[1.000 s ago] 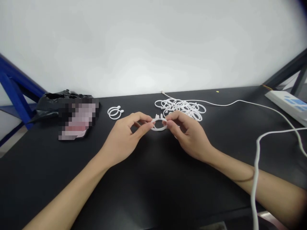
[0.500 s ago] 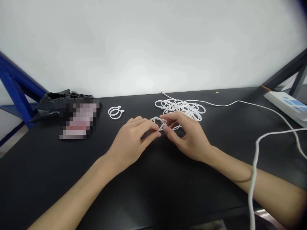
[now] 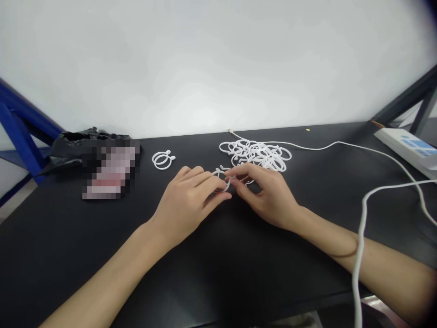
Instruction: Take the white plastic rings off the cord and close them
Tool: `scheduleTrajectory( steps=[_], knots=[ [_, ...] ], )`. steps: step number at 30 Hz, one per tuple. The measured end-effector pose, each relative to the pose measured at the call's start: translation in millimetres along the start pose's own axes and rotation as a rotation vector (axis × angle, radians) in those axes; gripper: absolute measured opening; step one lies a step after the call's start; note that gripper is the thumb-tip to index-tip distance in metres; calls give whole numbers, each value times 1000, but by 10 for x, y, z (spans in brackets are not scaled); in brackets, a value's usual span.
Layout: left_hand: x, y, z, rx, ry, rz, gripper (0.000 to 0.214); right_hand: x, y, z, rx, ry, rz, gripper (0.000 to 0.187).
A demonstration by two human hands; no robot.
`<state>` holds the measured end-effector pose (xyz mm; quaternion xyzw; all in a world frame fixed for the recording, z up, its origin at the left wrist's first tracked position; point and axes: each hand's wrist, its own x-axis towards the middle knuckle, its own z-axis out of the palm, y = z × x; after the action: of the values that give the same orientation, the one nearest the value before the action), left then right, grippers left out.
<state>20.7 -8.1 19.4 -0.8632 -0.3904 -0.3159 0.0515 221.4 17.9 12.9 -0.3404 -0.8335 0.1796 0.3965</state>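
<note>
Between my two hands is a white plastic ring (image 3: 219, 173) that looks like a shower curtain ring, partly hidden by my fingers. My left hand (image 3: 191, 200) curls round its left side, with the thumb below. From the other side, my right hand (image 3: 262, 193) pinches it between thumb and fingertips. Just behind my right hand lies a tangled pile of similar white rings (image 3: 259, 152). Farther left, two white rings (image 3: 161, 160) with knobbed ends lie overlapping on the black table (image 3: 205, 273).
A black plastic bag (image 3: 68, 148) and a blurred-out item (image 3: 111, 171) lie at the left. A white cable (image 3: 362, 237) crosses over my right forearm, and another cable (image 3: 307, 148) runs behind the pile. A white device (image 3: 406, 146) stands at the right, with a pale wall (image 3: 205, 68) behind.
The ring between my hands has turned and now shows a rounder outline; my fingers have shifted slightly around it. The pile and the two rings at the left are unchanged.
</note>
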Motion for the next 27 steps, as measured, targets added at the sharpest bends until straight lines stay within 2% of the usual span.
scheduleTrajectory(
  steps=[12, 20, 24, 27],
  knots=[
    [-13, 11, -4, -19, -8, -13, 13, 21, -53, -29, -53, 9, -22, 9],
    [-5, -4, -9, 1, -5, -28, 12, 11, -8, 2, -84, 68, 1, 14],
    [-17, -130, -21, 132, -51, -84, 15, 9, 43, 1, -206, 37, -5, 30],
    [-41, -281, -61, 330, -167, -165, 17, 10, 77, -5, -314, -40, -62, 23]
  ],
)
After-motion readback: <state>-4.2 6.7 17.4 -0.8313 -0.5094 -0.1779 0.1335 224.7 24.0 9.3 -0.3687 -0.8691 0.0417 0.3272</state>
